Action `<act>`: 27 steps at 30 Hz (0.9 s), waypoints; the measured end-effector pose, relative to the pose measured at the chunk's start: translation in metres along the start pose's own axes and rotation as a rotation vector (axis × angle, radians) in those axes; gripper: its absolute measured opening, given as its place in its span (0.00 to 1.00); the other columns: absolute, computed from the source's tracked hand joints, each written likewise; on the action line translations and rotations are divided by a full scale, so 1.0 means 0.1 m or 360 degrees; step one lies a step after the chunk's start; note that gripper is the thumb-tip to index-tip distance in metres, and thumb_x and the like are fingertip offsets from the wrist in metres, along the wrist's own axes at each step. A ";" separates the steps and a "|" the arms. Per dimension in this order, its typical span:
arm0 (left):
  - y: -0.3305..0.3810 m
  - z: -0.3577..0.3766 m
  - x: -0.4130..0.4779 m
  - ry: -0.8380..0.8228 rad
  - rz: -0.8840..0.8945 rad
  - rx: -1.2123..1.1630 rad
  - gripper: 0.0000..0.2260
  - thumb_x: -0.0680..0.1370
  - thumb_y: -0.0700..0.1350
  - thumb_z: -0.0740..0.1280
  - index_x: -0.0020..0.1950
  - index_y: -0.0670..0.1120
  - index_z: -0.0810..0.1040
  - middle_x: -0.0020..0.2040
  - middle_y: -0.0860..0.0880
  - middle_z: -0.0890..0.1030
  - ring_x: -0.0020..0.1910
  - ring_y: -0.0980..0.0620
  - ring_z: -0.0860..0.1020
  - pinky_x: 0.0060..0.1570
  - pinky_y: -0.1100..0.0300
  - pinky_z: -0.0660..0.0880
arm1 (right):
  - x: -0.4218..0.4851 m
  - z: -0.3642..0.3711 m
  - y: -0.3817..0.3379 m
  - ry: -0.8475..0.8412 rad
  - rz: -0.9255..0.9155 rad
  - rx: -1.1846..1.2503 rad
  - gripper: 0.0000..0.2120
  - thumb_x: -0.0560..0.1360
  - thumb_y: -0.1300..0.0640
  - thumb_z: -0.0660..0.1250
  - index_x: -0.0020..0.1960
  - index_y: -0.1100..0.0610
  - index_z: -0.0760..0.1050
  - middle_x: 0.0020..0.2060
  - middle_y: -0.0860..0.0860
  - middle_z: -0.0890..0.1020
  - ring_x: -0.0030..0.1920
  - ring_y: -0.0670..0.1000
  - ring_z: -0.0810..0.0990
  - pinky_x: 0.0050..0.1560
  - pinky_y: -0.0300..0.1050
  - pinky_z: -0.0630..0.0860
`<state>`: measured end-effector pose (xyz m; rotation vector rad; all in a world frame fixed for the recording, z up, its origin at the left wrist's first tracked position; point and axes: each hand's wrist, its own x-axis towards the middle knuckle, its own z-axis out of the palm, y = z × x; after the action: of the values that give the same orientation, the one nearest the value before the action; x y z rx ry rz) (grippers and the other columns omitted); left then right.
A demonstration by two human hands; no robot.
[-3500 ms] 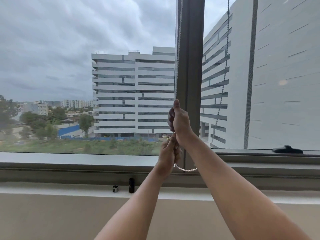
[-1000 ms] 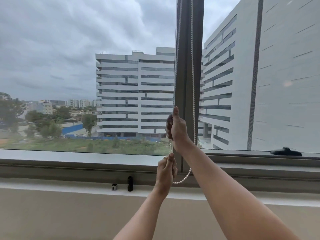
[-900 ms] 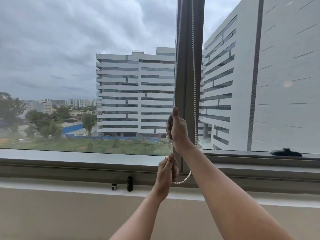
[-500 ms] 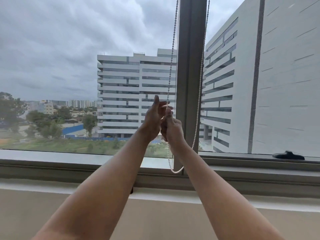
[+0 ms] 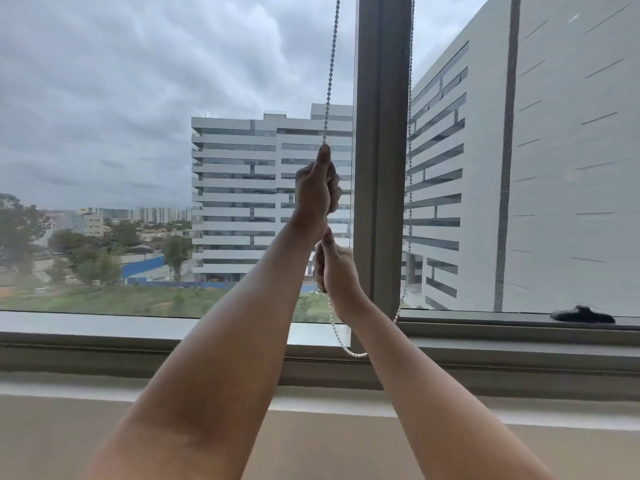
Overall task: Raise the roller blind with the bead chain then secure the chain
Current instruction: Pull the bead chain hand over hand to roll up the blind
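A white bead chain point(image 5: 331, 67) hangs in a loop in front of the window, its left strand coming down from the top edge. My left hand point(image 5: 317, 192) is fisted around that strand, thumb up, just left of the grey mullion point(image 5: 381, 150). Directly below, my right hand point(image 5: 337, 271) grips the same strand. Under it the chain curves to a low point near the sill and rises as a second strand right of the mullion. The roller blind itself is out of view above.
The grey window frame and sill point(image 5: 138, 351) run across the view, with a pale ledge and beige wall beneath. A black window handle point(image 5: 583, 315) lies on the right frame. Outside the glass are buildings and trees.
My left hand has climbed from below the right hand to above it and gripped the strand higher up. The right hand has come down. The chain loop has swung left of the mullion.
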<state>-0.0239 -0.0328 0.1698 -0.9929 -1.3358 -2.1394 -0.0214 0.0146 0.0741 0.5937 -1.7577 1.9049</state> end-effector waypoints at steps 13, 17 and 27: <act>-0.94 -0.61 -0.78 0.0059 -0.0209 0.0068 0.25 0.81 0.48 0.54 0.21 0.51 0.63 0.17 0.56 0.60 0.16 0.60 0.55 0.18 0.70 0.52 | -0.40 -0.29 0.88 -0.0480 0.0496 -0.0308 0.24 0.80 0.50 0.51 0.27 0.56 0.60 0.16 0.43 0.63 0.16 0.40 0.57 0.17 0.31 0.55; -1.11 -0.76 -0.97 0.0087 -0.0270 0.0070 0.24 0.79 0.49 0.56 0.21 0.51 0.62 0.17 0.56 0.60 0.16 0.60 0.55 0.19 0.69 0.51 | -0.36 -0.43 0.80 -0.0644 0.0561 -0.0708 0.20 0.80 0.52 0.56 0.31 0.55 0.68 0.19 0.46 0.72 0.17 0.41 0.65 0.20 0.32 0.60; -1.32 -0.64 -1.24 0.0143 -0.0467 0.0044 0.21 0.80 0.47 0.55 0.27 0.46 0.60 0.18 0.56 0.61 0.15 0.59 0.56 0.17 0.68 0.52 | 0.08 -0.39 0.09 -0.0284 0.0333 -0.0326 0.14 0.81 0.58 0.48 0.50 0.57 0.72 0.43 0.54 0.79 0.41 0.49 0.77 0.43 0.43 0.71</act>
<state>-0.0540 -0.0333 -0.0197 -0.7160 -1.5415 -2.3385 -0.0334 0.0530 0.0691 0.5360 -2.1733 1.8198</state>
